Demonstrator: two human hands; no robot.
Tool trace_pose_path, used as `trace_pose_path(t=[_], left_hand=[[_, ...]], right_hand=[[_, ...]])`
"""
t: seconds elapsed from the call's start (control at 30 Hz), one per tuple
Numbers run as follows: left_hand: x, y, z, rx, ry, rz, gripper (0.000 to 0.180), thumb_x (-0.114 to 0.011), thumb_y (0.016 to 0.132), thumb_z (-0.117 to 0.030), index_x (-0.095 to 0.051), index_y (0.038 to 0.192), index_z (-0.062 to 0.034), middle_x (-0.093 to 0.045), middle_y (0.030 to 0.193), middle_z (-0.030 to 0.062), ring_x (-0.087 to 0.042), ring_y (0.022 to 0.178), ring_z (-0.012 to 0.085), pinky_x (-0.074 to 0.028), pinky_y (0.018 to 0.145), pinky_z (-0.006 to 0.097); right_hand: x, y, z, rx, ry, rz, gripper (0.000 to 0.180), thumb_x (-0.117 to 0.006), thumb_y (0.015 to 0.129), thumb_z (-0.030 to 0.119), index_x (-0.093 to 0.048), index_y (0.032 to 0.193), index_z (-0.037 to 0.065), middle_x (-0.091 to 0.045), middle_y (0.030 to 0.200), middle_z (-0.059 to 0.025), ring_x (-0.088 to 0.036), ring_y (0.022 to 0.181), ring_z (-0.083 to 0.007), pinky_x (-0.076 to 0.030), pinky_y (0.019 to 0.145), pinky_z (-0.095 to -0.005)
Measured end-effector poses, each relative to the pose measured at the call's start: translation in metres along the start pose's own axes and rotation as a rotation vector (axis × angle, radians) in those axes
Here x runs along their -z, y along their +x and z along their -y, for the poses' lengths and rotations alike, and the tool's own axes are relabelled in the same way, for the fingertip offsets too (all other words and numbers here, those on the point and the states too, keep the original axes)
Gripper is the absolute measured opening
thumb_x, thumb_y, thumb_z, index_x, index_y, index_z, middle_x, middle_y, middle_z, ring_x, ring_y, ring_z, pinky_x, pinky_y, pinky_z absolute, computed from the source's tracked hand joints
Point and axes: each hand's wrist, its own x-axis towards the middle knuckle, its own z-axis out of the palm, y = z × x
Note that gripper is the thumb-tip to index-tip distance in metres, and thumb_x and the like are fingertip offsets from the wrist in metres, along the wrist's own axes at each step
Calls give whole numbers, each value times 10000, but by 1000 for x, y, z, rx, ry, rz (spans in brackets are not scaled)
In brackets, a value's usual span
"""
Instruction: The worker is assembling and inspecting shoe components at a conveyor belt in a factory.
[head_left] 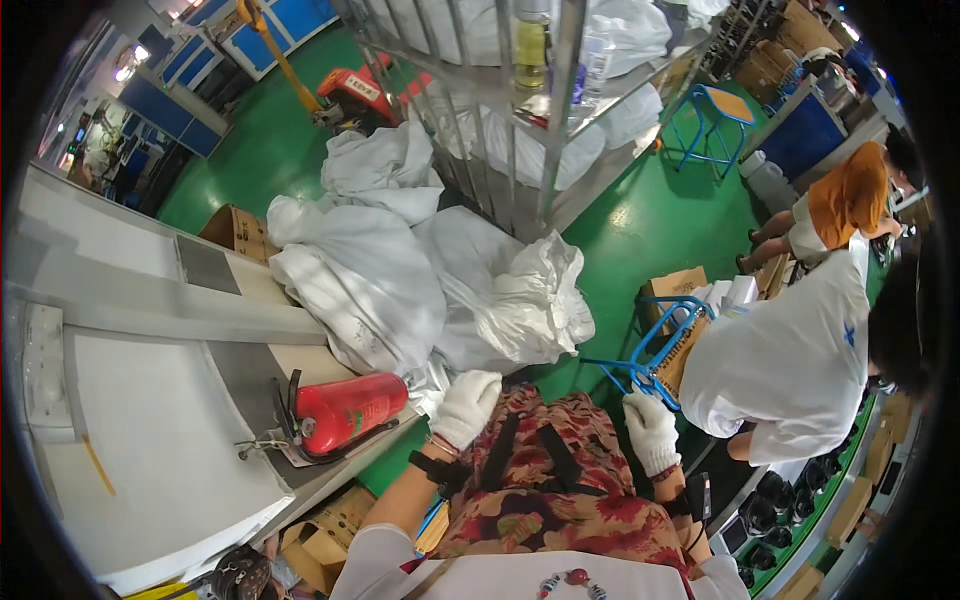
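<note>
My left hand, in a white knit glove, is curled beside the near edge of a full white sack. Whether it grips the sack's edge or only lies against it, I cannot tell. My right hand, gloved alike, hangs at my right side by the leg of a blue-framed stool. Its fingers point away from me and overlap the stool leg in view, so their hold is hidden. A crumpled, shiny white sack slumps between and beyond my hands. Another white sack lies behind.
A red fire extinguisher stands close left by a white partition. Ahead is a metal cage cart loaded with white sacks. A person in a white shirt bends at the right, beside a line of black parts. A red pallet jack stands farther off.
</note>
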Motion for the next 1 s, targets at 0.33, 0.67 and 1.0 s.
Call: trace_pose_path(t=[0.33, 0.67, 1.0], left_hand=[[12, -14, 27, 242, -16, -85, 265, -585, 968, -262, -699, 1062, -42, -696, 1008, 174, -649, 989, 373, -503, 874, 459], [-7, -43, 39, 577, -53, -184, 297, -570, 969, -284, -701, 1083, -43, -699, 1029, 189, -645, 996, 384, -501, 881, 460], [-10, 20, 30, 766, 7, -208, 306, -550, 979, -308, -675, 1122, -68, -686, 1052, 209, -641, 1028, 400, -494, 909, 460]], right_hand=[[-37, 43, 20, 47, 6, 233, 126, -674, 899, 81, -712, 1006, 25, -702, 915, -191, -688, 878, -370, -537, 797, -410], [-43, 113, 9, 121, -63, 404, 155, -656, 915, 114, -711, 1021, 16, -711, 955, -177, -693, 912, -348, -544, 813, -394], [-28, 160, -19, 69, -34, 521, 177, -659, 912, 132, -723, 1032, 18, -711, 983, -191, -686, 930, -367, -539, 827, -408]])
